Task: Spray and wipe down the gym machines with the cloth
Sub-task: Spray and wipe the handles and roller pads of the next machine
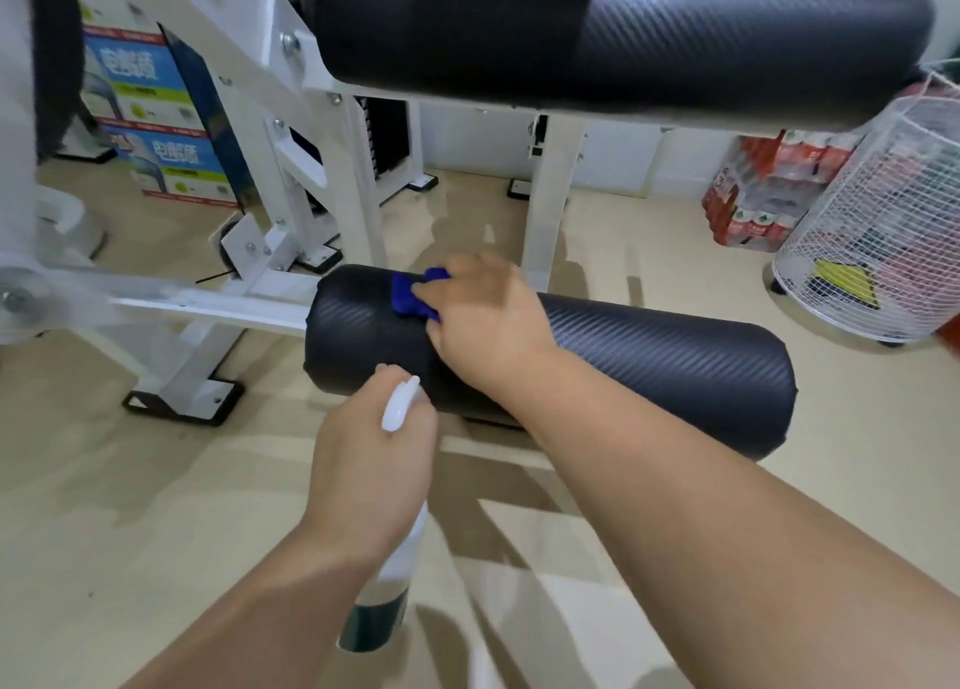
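A white gym machine frame (291, 293) carries a black padded roller (665, 366) low in the middle and a second, larger black pad (623, 33) above it. My right hand (488, 319) grips a blue cloth (410, 296) and presses it onto the top of the lower roller near its left end. My left hand (371, 459) holds a white spray bottle (387, 574) by its neck, just in front of the roller, with the nozzle pointing up toward the pad.
Beige floor (156, 506) lies all around. Blue and white cardboard boxes (161, 132) stand at the back left. A white wire basket (878, 220) stands at the right, with red shrink-wrapped bottle packs (753, 194) behind it. The machine's feet (182, 402) sit to my left.
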